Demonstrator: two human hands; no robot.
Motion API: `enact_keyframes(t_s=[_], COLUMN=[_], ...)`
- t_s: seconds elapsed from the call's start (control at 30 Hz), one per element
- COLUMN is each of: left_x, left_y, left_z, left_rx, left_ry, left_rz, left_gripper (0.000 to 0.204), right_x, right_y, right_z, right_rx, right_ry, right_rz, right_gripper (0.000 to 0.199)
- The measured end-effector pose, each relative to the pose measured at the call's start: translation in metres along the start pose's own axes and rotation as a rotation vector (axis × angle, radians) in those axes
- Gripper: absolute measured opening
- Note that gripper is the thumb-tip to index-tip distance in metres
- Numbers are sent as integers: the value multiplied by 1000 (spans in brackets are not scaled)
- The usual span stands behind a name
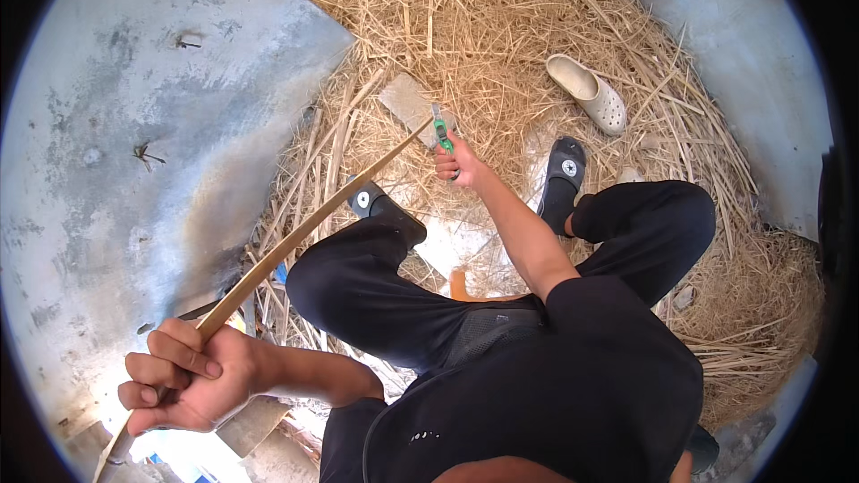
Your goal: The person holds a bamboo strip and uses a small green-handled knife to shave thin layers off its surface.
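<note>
A long, thin bamboo strip (pixel 304 225) slants from the lower left up to the middle of the view. My left hand (pixel 199 374) is closed round its near part, and a short end sticks out below the fist. My right hand (pixel 458 161) grips a green utility knife (pixel 441 130) with its blade pointing away from me. The strip's far end lies right beside the blade; whether they touch I cannot tell. Beneath the knife, a flat grey block (pixel 407 100) rests on the straw-like shavings.
Pale shavings (pixel 465 18) and loose strips cover the floor ahead and to the right. A beige clog (pixel 589 95) lies beyond my right foot. Weathered blue-grey walls (pixel 161 116) rise on both sides. I sit low with knees apart, an orange seat edge (pixel 458 286) showing between my legs.
</note>
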State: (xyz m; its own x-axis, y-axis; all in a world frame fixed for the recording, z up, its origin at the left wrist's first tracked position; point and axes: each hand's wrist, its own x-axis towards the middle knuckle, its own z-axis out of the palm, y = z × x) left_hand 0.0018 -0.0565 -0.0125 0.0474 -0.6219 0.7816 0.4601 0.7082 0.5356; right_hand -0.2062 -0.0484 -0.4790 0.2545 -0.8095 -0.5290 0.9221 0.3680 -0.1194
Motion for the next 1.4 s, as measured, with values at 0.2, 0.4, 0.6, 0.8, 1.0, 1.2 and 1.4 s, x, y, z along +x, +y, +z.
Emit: enact_keyframes(t_s=[0.2, 0.4, 0.6, 0.8, 1.0, 1.2, 1.4], left_x=[-3, -6, 1, 3, 8, 4, 1], left_y=[4, 2, -5, -5, -8, -10, -5], left_z=[-3, 1, 13, 13, 8, 21, 9], left_rx=[60, -92, 78, 296, 255, 193, 99], left_ry=[19, -69, 44, 198, 185, 199, 53], left_rz=[-12, -45, 16, 39, 28, 5, 6], left_gripper=[39, 39, 39, 44, 40, 41, 39], right_x=[-22, -41, 42, 5, -28, -23, -1], right_y=[-20, 8, 16, -50, -68, 21, 25], right_z=[29, 30, -44, 19, 92, -34, -14], right_rx=[-921, -1720, -1452, 42, -1098, -1679, -1384], right_ry=[662, 911, 934, 105, 748, 910, 968], right_rz=[-983, -485, -567, -193, -1437, -241, -483], right_gripper=[52, 52, 61, 51, 41, 48, 39])
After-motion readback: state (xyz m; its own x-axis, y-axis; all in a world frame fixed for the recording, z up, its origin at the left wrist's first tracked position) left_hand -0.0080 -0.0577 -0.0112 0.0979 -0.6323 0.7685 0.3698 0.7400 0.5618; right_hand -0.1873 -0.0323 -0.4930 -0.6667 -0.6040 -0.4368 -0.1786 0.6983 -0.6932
